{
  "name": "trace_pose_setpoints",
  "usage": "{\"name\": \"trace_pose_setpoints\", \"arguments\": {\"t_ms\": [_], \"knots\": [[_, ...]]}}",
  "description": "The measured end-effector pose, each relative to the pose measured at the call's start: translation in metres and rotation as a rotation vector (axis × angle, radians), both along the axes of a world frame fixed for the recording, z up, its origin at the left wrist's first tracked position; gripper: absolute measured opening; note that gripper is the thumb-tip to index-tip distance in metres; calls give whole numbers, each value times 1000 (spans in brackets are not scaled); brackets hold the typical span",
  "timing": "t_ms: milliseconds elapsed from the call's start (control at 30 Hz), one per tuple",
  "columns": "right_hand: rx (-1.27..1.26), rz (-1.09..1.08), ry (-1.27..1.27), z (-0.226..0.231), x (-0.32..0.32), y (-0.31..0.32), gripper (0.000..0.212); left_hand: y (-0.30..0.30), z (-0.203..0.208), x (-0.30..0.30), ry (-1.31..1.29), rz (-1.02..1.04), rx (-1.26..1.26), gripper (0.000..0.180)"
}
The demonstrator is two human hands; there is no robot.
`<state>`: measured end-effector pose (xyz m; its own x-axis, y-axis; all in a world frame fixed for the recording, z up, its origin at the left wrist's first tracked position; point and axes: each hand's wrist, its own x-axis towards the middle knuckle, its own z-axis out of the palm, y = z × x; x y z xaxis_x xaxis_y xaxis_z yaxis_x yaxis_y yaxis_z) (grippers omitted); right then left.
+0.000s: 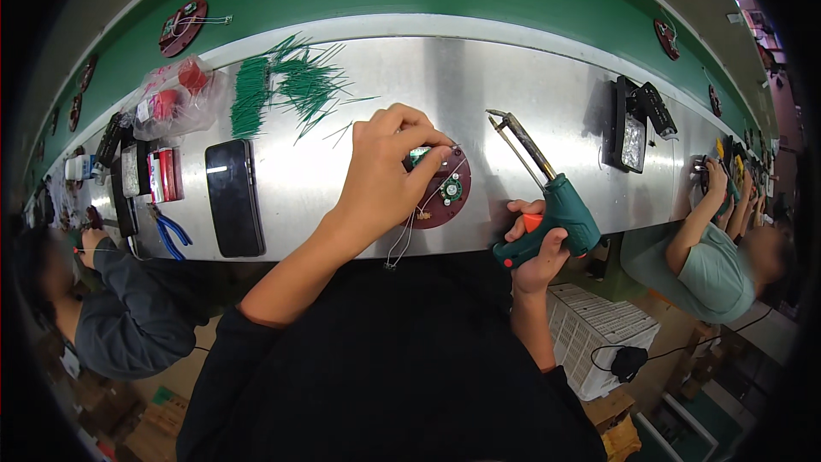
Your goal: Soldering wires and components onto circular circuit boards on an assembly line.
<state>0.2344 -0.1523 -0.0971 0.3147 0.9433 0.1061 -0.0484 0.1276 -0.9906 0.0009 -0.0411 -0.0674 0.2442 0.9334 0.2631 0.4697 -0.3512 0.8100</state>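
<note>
My left hand (386,167) is over a dark red round plate (445,210) that carries a small green circuit board (451,190). Its thumb and forefinger are pinched at the plate's upper edge, on a thin white wire (438,189) that crosses the plate; the fingers partly hide the grip. Loose wire ends hang past the plate's near side. To the right, my right hand (539,248) is wrapped around a green soldering gun (571,218) with an orange trigger. The gun's metal tip (493,115) points up and left, apart from the plate.
Green wire pieces (299,81) lie in heaps on the metal bench. At left are a black phone (234,197), blue-handled pliers (171,231) and a plastic bag (180,103). A black tray (629,128) stands at right. Co-workers sit on both sides. A white crate (599,334) stands below.
</note>
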Motion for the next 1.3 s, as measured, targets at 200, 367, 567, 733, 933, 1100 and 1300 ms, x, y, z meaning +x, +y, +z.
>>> {"name": "trace_pose_setpoints", "arguments": {"t_ms": [200, 367, 567, 733, 933, 1100, 1300], "knots": [[-11, 15, -46, 8, 0, -9, 76, -6, -13, 9, -124, 76, -75, 7], [-3, 42, -221, 9, 7, -19, 79, -10, -6, 12, -81, 69, -140, 9], [4, 99, -157, 0, 10, -25, 68, -11, -6, 12, -68, 56, -155, 12], [39, 149, -176, -2, 15, -26, 66, -12, -9, 12, -67, 63, -136, 13], [-9, 152, -158, -4, 15, -30, 64, -12, -13, 14, -58, 73, -105, 13], [-13, 149, -151, -5, 13, -30, 64, -11, -15, 15, -60, 77, -96, 13], [-29, 144, -200, -5, 17, -29, 60, -11, -12, 17, -30, 84, -91, 13]]}}
